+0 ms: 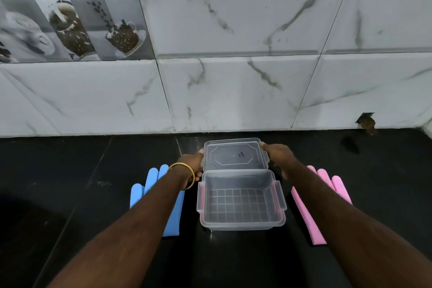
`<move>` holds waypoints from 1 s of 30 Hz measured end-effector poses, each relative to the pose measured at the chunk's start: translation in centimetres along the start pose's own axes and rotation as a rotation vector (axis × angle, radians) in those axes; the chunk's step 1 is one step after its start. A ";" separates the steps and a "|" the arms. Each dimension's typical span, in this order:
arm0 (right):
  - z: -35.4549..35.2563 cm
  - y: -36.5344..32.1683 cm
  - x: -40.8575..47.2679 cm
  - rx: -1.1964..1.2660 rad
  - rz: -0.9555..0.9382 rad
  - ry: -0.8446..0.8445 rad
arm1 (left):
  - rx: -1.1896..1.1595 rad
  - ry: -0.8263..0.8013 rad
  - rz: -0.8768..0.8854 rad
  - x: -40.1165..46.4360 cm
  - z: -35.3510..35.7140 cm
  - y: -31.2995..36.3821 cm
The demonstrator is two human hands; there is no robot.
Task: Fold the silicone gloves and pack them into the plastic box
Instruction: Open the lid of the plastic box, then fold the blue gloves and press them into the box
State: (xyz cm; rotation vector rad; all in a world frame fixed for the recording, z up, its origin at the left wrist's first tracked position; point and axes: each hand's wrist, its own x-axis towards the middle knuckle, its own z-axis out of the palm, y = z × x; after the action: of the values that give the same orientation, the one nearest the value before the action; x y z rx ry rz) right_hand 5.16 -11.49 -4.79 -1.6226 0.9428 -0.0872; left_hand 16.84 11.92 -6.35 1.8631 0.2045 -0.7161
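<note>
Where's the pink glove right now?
In the head view, the pink glove lies flat on the black counter, right of the open plastic box, partly under the right forearm.

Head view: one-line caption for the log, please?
Both hands, left and right, hold the lid behind the open plastic box, blue glove and pink glove alongside.

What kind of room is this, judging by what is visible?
Probably a home kitchen. The work goes on at a black stone counter against a marble-pattern tiled wall, and decorative tiles picture coffee cups and beans.
</note>
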 end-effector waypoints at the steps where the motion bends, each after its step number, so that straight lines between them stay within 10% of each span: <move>1: 0.0 0.2 0.2 -0.007 0.022 -0.005 | 0.006 -0.004 -0.009 0.1 0.1 -0.2; 19: -0.3 0.9 -0.2 -0.197 0.057 -0.071 | 0.159 -0.006 -0.065 -0.7 0.0 0.1; 30: 1.7 -1.7 -6.6 -1.136 -0.582 0.274 | 1.074 0.319 0.708 -6.3 -5.0 1.6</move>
State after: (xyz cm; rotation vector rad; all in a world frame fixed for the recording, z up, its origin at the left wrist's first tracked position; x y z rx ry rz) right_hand 2.51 -6.16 -1.03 -2.9769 0.6991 -0.1969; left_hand 14.37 16.89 -0.33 2.8004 -0.7600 0.0359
